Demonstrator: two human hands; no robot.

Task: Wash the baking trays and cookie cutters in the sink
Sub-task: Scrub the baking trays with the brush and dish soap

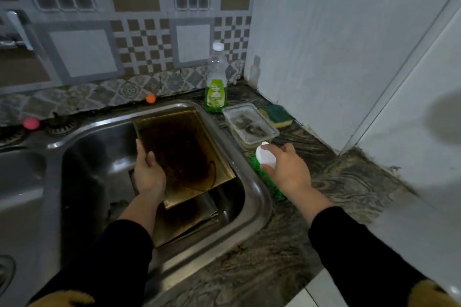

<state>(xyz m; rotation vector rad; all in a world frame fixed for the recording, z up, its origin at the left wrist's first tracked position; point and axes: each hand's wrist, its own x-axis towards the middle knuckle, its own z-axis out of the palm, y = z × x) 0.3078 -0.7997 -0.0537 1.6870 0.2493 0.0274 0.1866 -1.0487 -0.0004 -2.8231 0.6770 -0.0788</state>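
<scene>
A stained, brass-coloured baking tray [184, 147] leans tilted inside the steel sink [252, 189]. My left hand [148, 172] grips the tray's left edge, thumb on its inner face. A second tray [184, 222] lies flat beneath it on the sink floor. My right hand [287, 169] holds a green dish soap bottle with a white cap [265, 156], which stands at the sink's right rim on the counter. No cookie cutters are visible.
A taller green soap bottle [216, 90] stands behind the sink. Beside it sit a clear plastic container [249, 124] and a green-yellow sponge [277, 112]. White walls close off the dark marbled counter [336, 182] on the right. A second basin [20, 182] lies left.
</scene>
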